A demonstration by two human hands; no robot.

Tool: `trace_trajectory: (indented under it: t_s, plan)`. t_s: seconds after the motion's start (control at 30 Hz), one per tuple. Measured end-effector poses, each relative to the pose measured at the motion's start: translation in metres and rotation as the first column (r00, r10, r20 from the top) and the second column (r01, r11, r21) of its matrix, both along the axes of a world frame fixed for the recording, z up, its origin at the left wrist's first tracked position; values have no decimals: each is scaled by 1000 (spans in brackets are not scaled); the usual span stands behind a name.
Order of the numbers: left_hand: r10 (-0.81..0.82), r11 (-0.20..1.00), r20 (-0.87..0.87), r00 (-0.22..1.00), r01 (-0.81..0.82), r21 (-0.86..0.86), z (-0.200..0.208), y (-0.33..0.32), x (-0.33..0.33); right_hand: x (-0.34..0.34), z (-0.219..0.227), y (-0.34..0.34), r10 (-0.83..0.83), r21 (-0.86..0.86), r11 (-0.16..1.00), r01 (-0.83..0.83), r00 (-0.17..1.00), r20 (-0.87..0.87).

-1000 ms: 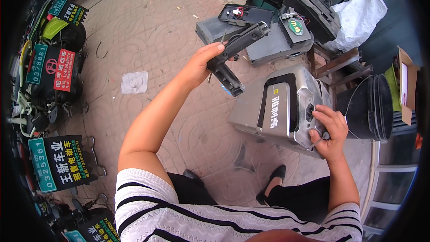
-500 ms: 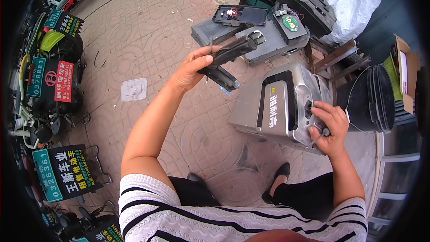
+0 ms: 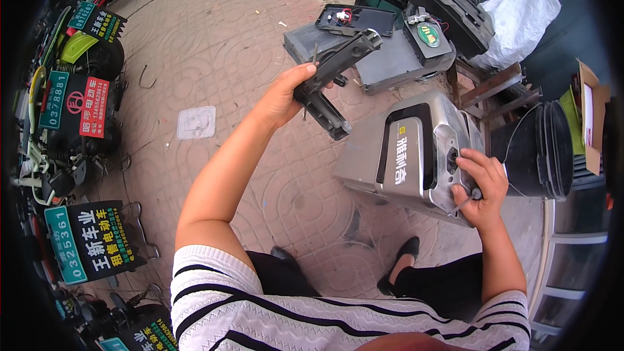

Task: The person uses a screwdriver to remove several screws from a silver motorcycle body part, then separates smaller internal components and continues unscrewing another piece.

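Note:
My left hand (image 3: 286, 96), raised over the paving, is closed around the corner of a black V-shaped plastic part (image 3: 344, 58). One arm of the part points up and right, the other down and right. Below it to the right is a silver battery case (image 3: 406, 149) with a dark recessed handle. At the case's right end, my right hand (image 3: 484, 185) has its fingertips by a dark socket (image 3: 452, 158). A thin-shafted, screwdriver-like tool with a rounded grey end (image 3: 476, 193) sits in its curled fingers. The palm hides part of this hold.
Grey battery cases (image 3: 396, 68) and an open black tray (image 3: 356, 19) lie beyond. A black bucket (image 3: 533, 149) and cardboard box (image 3: 590, 117) stand right, below a white sack (image 3: 523, 19). Parked electric bikes (image 3: 78, 107) line the left. A clear plastic lid (image 3: 196, 122) lies on the paving.
The black plastic part has turned in my left hand's grip, its lower arm swinging slightly downward. My right hand stays at the case's socket end. The whole view has shifted slightly.

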State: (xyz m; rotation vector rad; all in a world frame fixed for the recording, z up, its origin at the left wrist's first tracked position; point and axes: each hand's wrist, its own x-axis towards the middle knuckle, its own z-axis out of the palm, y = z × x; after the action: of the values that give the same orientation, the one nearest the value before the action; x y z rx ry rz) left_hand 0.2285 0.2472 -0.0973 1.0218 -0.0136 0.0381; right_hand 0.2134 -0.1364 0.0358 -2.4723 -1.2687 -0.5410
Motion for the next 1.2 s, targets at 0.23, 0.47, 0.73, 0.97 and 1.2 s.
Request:
trace_trajectory:
  t_s: [0.23,0.47,0.73,0.97,1.2]
  plan:
    - [8,1000,-48,999,-9,-22,-2,0,1,-1,2,2,-3,1,1000,3,1000,-5]
    - [46,993,10,999,-47,108,4,0,-3,-2,6,14,45,-16,999,-45,999,-2]
    - [294,681,371,881,-465,565,24,-7,-1,-4,15,54,39,-125,991,-43,999,-35]
    - [361,818,411,838,-495,292,67,-50,29,8,21,94,106,-172,976,-133,982,-154]
    - [293,955,225,929,-275,-110,111,-68,60,9,17,110,156,-216,958,-191,973,-168]
